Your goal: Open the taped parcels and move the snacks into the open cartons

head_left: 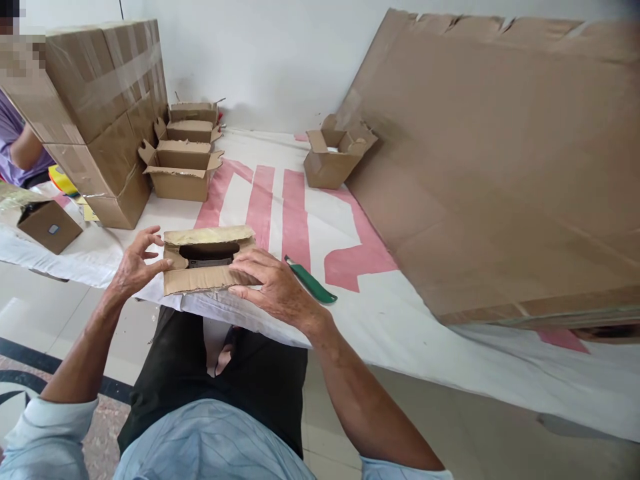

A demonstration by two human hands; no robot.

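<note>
A small cardboard box [200, 280] lies at the table's front edge, its two long flaps partly folded in with a gap between them. Through the gap a dark item [213, 262] shows, too shaded to name. My left hand [137, 261] is at the box's left end, fingers apart, thumb and fingertips close to or touching the side flap. Over the right end rests my right hand [273, 283], its fingers stretched out on the flaps. Just right of that hand lies a green-handled knife [313, 280].
Taped cartons [117, 120] are stacked at the left, beside several open small boxes [180, 183]. Another open box [327, 167] stands near the wall. Large flat cardboard [510, 173] fills the right side. A closed box [50, 227] and another person's arm [27, 147] are far left.
</note>
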